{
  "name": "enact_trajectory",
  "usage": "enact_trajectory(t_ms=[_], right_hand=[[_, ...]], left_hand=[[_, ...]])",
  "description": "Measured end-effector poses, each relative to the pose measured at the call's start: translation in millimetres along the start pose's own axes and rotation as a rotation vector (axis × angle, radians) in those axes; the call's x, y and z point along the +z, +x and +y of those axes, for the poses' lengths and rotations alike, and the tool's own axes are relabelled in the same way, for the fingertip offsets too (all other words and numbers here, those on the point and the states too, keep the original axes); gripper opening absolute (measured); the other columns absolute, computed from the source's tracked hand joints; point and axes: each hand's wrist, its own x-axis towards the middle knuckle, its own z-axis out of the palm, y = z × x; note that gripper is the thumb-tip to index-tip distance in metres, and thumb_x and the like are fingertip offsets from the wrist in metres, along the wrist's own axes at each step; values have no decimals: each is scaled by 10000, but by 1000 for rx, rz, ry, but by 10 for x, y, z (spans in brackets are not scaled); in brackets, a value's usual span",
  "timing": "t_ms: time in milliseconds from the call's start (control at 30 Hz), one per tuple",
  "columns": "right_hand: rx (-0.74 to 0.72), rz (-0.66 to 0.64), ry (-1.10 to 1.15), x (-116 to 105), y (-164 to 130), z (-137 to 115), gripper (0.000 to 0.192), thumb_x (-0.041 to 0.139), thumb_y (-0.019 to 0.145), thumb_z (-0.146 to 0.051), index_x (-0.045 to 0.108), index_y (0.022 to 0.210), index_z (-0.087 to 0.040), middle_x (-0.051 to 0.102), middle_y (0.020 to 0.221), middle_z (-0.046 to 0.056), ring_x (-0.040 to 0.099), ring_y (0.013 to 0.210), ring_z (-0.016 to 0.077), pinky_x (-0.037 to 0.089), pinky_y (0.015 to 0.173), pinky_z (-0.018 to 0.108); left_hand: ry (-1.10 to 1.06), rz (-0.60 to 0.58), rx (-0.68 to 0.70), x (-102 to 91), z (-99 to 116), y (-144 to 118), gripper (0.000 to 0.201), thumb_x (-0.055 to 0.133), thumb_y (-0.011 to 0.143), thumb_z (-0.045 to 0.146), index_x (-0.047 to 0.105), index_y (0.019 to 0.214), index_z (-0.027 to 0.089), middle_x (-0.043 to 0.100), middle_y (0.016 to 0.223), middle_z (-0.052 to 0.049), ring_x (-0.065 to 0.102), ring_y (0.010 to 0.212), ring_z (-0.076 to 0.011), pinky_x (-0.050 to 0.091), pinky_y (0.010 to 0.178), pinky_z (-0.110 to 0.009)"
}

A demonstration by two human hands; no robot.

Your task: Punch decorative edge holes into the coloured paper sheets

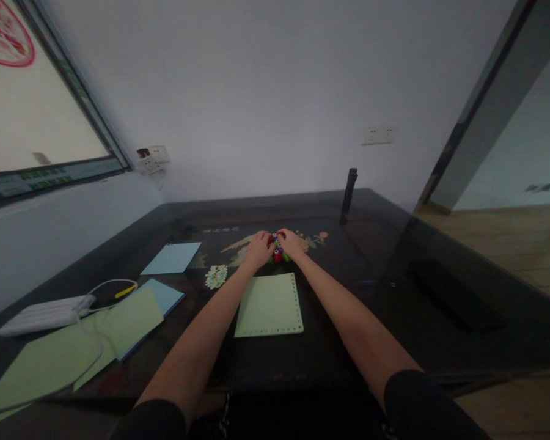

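Note:
A cluster of small red, green and purple pieces with white eye-like dots (277, 254) lies on the dark table, beyond a pale green notepad sheet. My left hand (258, 249) curls round its left side, fingers bent over the pieces. From the right, my right hand (292, 243) closes on it in the same way. The fingers hide part of the cluster, and its exact kind is too small to make out. Between my forearms lies the pale green sheet (269, 305), with punched holes along its right edge. A patch of small white-and-yellow pieces (216, 277) sits left of my left forearm.
Light blue paper (172, 258) lies at the left, near more green sheets (64, 351), a white power strip (50, 315) and a looping cable. A black upright stand (348, 195) rises at the back right. A flat black object (453, 293) lies at the right.

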Motion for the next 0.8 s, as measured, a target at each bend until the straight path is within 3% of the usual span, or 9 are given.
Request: enact_trajectory(t_ms=[100,300,433,567,667,800], right_hand=[[34,-15,-17,-12,3,32,322,374,915,-253,603,1131,-190,652,1129,99,594,1030,220,434,866,324],[-35,-63,-17,-84,-72,64,352,379,901,-211,611,1163,-177,639,1176,90,578,1073,218,417,917,320],[-168,-122,-22,-141,-159,115,351,484,885,-307,589,1198,-188,620,1212,73,559,1099,203,390,949,301],[-325,-191,-115,-121,-242,184,673,651,745,-528,503,1291,-164,553,1280,139,488,1181,284,346,988,387],[-326,-183,-161,-77,-274,206,794,679,686,-587,465,1320,-161,528,1286,168,448,1206,321,324,993,424],[-317,-159,-164,-54,-293,208,750,653,712,-590,476,1303,-163,534,1260,165,445,1195,309,323,984,410]], left_hand=[[30,-56,34,15,29,113,362,441,853,215,544,1191,139,544,1282,-129,468,1210,-241,352,1046,-386],[35,-295,173,93,-15,317,378,356,880,177,546,1197,98,529,1319,-143,462,1245,-203,307,1077,-336],[13,-293,193,71,-59,306,353,327,875,154,593,1104,118,611,1181,-116,527,1145,-181,365,1027,-319],[16,-297,223,-38,-99,233,361,326,879,162,596,1114,117,615,1155,-117,521,1134,-181,367,1021,-301],[40,-321,234,-110,-125,188,360,327,892,193,608,1111,141,628,1125,-111,543,1091,-192,380,1005,-310],[46,-314,216,-133,-144,159,364,317,910,224,592,1138,155,620,1145,-104,552,1079,-190,397,974,-295]])
